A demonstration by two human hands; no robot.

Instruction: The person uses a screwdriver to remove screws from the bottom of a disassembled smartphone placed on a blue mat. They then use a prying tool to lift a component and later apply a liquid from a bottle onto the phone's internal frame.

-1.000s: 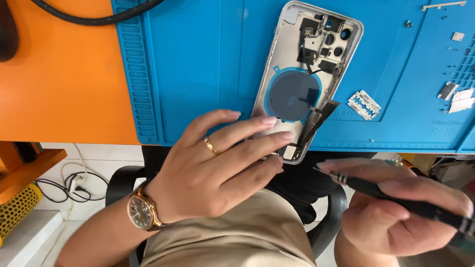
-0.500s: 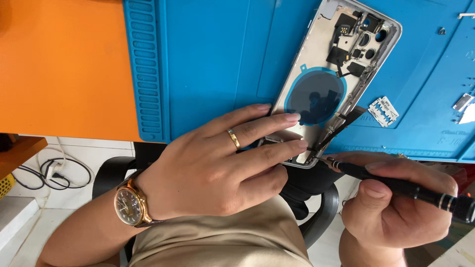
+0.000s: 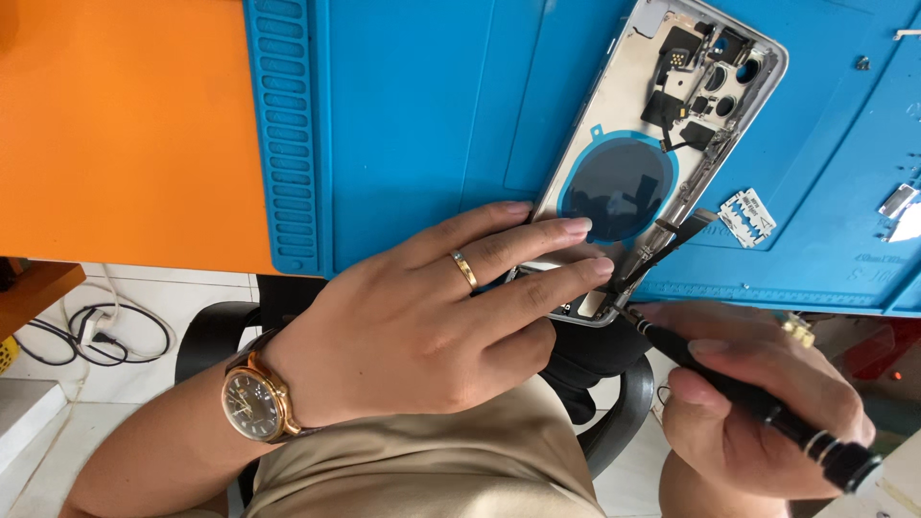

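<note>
An opened phone housing (image 3: 662, 144) lies back-down on a blue work mat (image 3: 422, 105), showing a dark round coil and small black parts near its camera holes. My left hand (image 3: 422, 317), with a gold ring and a wristwatch, presses flat on the housing's near end. My right hand (image 3: 767, 403) grips a thin black screwdriver (image 3: 748, 398); its tip touches the housing's lower corner, beside a loose black flex strip (image 3: 672, 240).
A small metal shield plate (image 3: 746, 217) lies on the mat right of the phone, with more small parts (image 3: 900, 203) at the far right. The orange tabletop (image 3: 125, 125) spans the left. A black chair and floor cables show below the table edge.
The view has shifted, so the phone sits further right and higher in frame. My right hand has brought the screwdriver tip up to the housing's lower corner. My left hand stays pressed on the phone.
</note>
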